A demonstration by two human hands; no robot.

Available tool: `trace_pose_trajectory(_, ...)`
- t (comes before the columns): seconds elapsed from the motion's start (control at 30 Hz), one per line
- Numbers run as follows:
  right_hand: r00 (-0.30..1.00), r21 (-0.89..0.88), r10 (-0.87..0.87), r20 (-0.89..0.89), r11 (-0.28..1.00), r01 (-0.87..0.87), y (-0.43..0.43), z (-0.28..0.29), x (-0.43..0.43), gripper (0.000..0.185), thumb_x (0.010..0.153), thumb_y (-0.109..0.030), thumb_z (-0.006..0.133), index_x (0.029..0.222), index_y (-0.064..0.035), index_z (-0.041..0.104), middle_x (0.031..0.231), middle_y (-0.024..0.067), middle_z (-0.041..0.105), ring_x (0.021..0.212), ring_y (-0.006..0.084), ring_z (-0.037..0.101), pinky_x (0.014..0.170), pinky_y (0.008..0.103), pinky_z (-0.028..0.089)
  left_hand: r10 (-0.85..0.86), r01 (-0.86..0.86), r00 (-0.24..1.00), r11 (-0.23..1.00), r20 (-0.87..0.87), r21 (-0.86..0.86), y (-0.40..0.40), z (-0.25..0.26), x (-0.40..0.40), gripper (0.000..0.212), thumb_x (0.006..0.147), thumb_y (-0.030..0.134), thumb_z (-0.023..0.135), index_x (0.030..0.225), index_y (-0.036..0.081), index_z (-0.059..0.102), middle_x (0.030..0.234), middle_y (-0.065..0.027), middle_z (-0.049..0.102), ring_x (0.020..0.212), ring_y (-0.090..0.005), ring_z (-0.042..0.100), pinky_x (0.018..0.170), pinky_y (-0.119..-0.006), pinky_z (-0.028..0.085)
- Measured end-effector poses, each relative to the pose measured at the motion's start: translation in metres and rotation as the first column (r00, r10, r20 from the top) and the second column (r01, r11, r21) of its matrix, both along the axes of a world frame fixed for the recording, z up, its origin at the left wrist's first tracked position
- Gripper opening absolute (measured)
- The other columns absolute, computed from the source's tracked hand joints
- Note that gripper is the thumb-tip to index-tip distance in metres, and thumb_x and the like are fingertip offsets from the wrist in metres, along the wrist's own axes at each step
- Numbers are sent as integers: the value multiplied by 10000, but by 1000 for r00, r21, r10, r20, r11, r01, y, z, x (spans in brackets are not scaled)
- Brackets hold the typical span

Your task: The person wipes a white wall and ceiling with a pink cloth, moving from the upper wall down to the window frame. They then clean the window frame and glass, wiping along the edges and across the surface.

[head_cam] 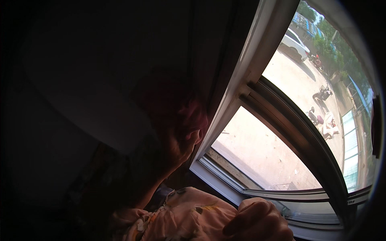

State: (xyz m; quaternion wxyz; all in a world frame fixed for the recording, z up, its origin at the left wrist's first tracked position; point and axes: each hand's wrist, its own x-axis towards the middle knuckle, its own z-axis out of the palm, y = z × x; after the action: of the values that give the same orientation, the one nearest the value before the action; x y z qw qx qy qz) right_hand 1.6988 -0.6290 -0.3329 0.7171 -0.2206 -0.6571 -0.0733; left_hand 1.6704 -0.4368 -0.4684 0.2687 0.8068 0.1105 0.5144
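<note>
Deep in shadow, my left hand (181,146) is raised beside the inner edge of the window frame (230,96). Its fingers are curled around a bunched, dark reddish thing (193,116), which looks like a cloth; darkness hides most of its outline. My right hand (261,218) is low in front of my body, near the window sill. Its fingers are folded in, and no object shows in them. Below and between both hands is the pale floral fabric (193,208) of my clothing.
A dark metal sash bar (297,132) crosses the window. The sill track (223,173) runs along its bottom, with a glass pane (310,211) at the lower right. Outside are sunlit ground (265,150), a white car (294,45) and parked two-wheelers (322,93). The left side is nearly black.
</note>
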Motion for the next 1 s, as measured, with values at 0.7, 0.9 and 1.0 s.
trace_pose_trajectory(0.7, 862, 45, 313, -398, 945, -323, -16, -4, -10, 85, 850, -35, 671, 792, -30, 609, 846, 141, 672, 775, 269, 672, 679, 345, 531, -146, 175, 960, 979, -240, 104, -30, -73, -26, 726, 768, 196, 821, 1380, 71, 451, 1311, -162, 555, 1223, -286, 550, 1024, -457, 470)
trace_pose_trajectory(0.9, 844, 79, 296, -447, 953, -292, -21, -8, -12, 74, 837, -35, 665, 791, -31, 607, 854, 135, 674, 778, 267, 674, 674, 350, 537, 97, -95, 995, 950, 9, 297, -39, -43, -29, 559, 896, 223, 688, 1350, -22, 471, 1391, -287, 452, 1283, -428, 468, 1097, -489, 351)
trace_pose_trajectory(1.0, 858, 64, 275, -433, 959, -275, -24, -8, -9, 73, 836, -38, 665, 791, -33, 607, 856, 132, 675, 779, 266, 675, 676, 350, 539, 319, -318, 946, 869, 60, 380, -28, -15, -17, 574, 942, 177, 611, 1398, -69, 365, 1437, -302, 385, 1305, -391, 444, 1099, -463, 349)
